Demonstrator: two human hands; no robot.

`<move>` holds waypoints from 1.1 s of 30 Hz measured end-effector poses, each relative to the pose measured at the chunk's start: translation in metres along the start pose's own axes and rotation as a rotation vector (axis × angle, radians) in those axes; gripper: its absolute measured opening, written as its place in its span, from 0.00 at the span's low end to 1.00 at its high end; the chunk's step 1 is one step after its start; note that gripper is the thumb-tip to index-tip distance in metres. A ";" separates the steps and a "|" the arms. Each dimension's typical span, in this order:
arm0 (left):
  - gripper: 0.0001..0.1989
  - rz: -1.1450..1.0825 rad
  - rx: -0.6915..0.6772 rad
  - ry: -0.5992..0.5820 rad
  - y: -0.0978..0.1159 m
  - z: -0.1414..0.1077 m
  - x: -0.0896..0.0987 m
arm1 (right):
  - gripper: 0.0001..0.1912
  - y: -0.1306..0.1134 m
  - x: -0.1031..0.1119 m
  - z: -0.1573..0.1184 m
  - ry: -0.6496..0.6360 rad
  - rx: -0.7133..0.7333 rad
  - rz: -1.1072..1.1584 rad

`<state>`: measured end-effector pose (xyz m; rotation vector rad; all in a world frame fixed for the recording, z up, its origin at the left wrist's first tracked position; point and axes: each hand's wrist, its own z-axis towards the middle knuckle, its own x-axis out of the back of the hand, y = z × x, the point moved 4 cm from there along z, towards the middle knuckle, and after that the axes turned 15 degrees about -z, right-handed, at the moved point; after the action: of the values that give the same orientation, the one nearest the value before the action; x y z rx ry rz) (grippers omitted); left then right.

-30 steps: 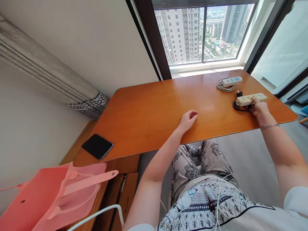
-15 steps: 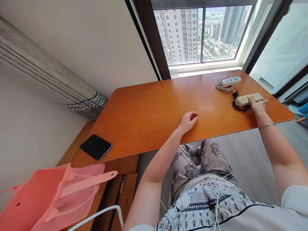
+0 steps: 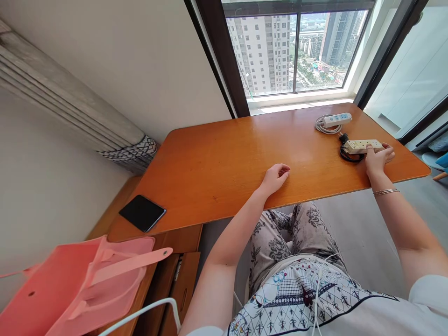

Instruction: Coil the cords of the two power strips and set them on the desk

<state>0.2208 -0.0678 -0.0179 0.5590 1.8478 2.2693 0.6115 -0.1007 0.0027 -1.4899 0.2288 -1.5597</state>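
My right grip (image 3: pixel 380 158) curls around the right end of the cream power strip (image 3: pixel 357 147), on the surface's (image 3: pixel 210 168) right; hold unclear to me. My left grip (image 3: pixel 276 177) rests half-open, empty.

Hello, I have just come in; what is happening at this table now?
A person sits at the wooden table, the right hand at the right end of a cream power strip; how firm its grip is, I cannot tell. That strip's black cord lies coiled by its left end. The left hand rests near the table's front edge, loosely curled, holding nothing visible. A white power strip lies farther back, and a black tablet lies at the left.
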 end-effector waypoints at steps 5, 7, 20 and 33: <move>0.07 0.012 -0.007 -0.003 0.001 0.000 -0.001 | 0.18 -0.031 0.007 -0.056 0.008 0.407 0.069; 0.07 0.012 -0.013 -0.002 0.002 -0.001 -0.001 | 0.14 -0.050 0.004 -0.085 -0.053 0.589 0.105; 0.04 0.147 -0.122 0.125 -0.005 0.001 0.006 | 0.10 -0.172 -0.082 -0.181 -0.645 1.509 0.271; 0.06 0.276 -0.108 0.013 0.005 -0.003 -0.004 | 0.07 -0.148 -0.120 -0.160 -0.792 1.217 0.210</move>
<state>0.2235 -0.0729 -0.0145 0.8281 1.7336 2.5316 0.3823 -0.0066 -0.0167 -0.8916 -0.8526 -0.5612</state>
